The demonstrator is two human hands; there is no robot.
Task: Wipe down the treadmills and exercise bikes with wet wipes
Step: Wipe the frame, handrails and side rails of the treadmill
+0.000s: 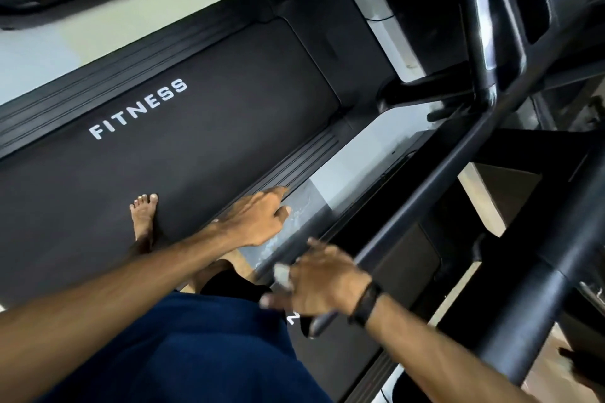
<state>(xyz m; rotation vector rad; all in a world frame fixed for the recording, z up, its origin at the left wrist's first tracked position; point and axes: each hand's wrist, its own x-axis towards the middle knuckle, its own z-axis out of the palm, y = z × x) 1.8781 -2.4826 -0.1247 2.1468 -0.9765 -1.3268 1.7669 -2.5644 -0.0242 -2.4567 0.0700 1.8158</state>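
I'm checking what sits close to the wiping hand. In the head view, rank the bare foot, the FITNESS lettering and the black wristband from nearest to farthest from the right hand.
From the right hand:
1. Black wristband, on that hand's own wrist.
2. Bare foot, on the treadmill belt, to the left.
3. FITNESS lettering, farther up the belt.

treadmill belt [203,127]: black, white "FITNESS" lettering | side rail [304,157]: black, ribbed | floor [49,52]: pale grey-white | wet wipe [282,274]: white | shirt [183,350]: dark blue | wristband [366,304]: black | handrail [458,167]: black

Motion blur smears the right hand [322,285] and its wipe [282,275].
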